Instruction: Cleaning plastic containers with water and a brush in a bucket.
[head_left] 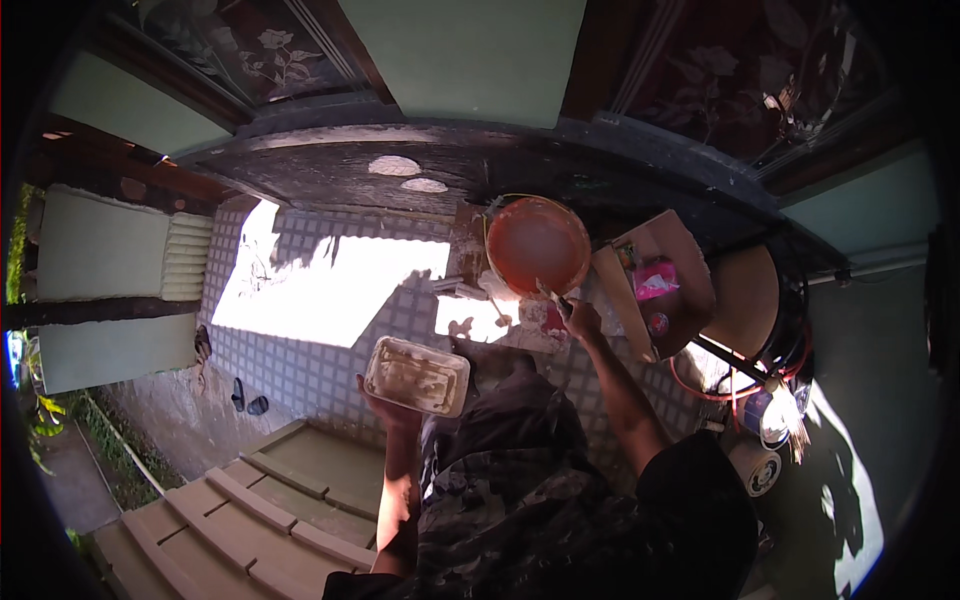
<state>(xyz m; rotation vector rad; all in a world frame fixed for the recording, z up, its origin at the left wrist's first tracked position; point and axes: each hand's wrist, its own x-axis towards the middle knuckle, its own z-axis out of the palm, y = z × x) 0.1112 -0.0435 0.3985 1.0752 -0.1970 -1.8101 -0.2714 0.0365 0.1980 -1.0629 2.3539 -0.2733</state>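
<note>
In my left hand (388, 408) is a shallow rectangular tub (458, 392), pale and smeared inside with a wet, brownish-grey paste. My fingers grip it along its left and lower side. My right hand (583, 319) is closed round the handle of a small trowel or putty knife (548, 292); which of the two I cannot tell. Its blade reaches the near rim of a round orange bucket (505, 277) with a cloudy, pinkish-looking content. The bucket stands by the wall, ahead and slightly right.
Right of the bucket stands an open cardboard box (690, 262) with a bright pink packet (656, 281). Cans, a red hose (690, 392) and a brush (798, 440) crowd the far right. Slippers (248, 396) lie on the tiled floor at left, near brown steps (230, 510).
</note>
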